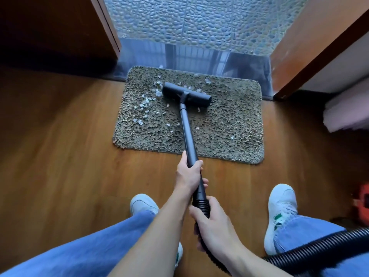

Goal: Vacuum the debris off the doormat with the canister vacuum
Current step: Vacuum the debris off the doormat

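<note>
Floor head (pixel 186 94) sits flat, far-centre on doormat (pixel 229 124); debris (pixel 147 100) lies mostly left of it. Left hand (pixel 188 174) has fingers curled round wand (pixel 186 134); right hand (pixel 215 226) grips hose cuff (pixel 200 204). Best worked leftward in slow, overlapping strokes.

Ahead of my left hand (pixel 188 174), which gripped the dark grey metal wand (pixel 186 132), the shaggy grey-brown doormat (pixel 229 126) lay open on either side of the tube. Only the black T-shaped floor head (pixel 186 93) stood on it, at the far end. Left of both hands, the brown wooden floor (pixel 60 156) gave wide room up to the dark wooden panel (pixel 60 27). My right hand (pixel 213 226) held the ribbed black hose (pixel 319 246), which crossed low to its right. Farther on that side, the orange-brown door leaf (pixel 299 47) closed things off.
</note>
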A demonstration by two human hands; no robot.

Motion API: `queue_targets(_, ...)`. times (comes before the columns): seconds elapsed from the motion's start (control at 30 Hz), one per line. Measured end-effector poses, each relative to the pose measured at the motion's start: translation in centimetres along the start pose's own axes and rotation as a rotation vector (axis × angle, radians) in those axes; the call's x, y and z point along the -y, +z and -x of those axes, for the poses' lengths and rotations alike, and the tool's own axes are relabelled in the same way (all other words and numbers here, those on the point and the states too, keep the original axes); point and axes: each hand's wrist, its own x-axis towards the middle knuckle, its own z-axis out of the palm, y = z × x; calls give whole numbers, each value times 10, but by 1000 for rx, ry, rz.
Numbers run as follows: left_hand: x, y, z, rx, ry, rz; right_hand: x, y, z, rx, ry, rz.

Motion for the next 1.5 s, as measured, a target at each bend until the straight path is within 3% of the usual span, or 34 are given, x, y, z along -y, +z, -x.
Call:
queue_targets(0.4, -40, 20, -35, -31, 21, -74, 25, -19, -39, -7, -8, -126)
queue_targets(0.93, -68, 16, 14, -74, 30, -98, 39, -37, 11, 42, -149, -297)
queue_targets(1.2, -112, -22, -43, -92, 18, 20, 97, -8, -33, 39, -184, -209)
queue_targets(1.5, -141, -49, -117, -105, 12, -46, 150, 10, -98, 67, -151, -218)
